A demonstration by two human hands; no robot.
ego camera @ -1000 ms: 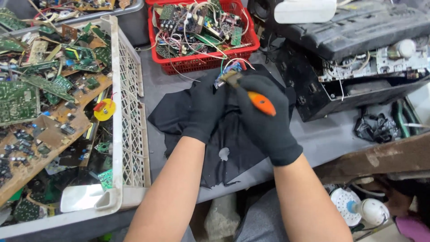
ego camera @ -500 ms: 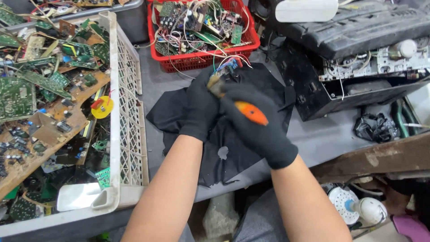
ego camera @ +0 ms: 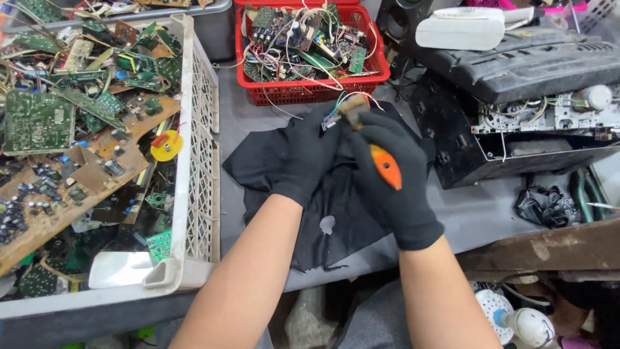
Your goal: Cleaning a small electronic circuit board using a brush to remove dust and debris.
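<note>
Black-gloved left hand & right hand: right clamped on orange-handled tool, left pinching small wired part, red basket just beyond

A grey, flat worktable is seen under even light, with a black cloth spread on it. A worn brown wooden plank is laid along its near right edge.

A small electronic part with coloured wires sits pinched in black-gloved fingers above a crumpled black cloth, its red, white and green leads curling upward. An orange-handled tool slants from lower right up to it, its tip touching the part.
</note>
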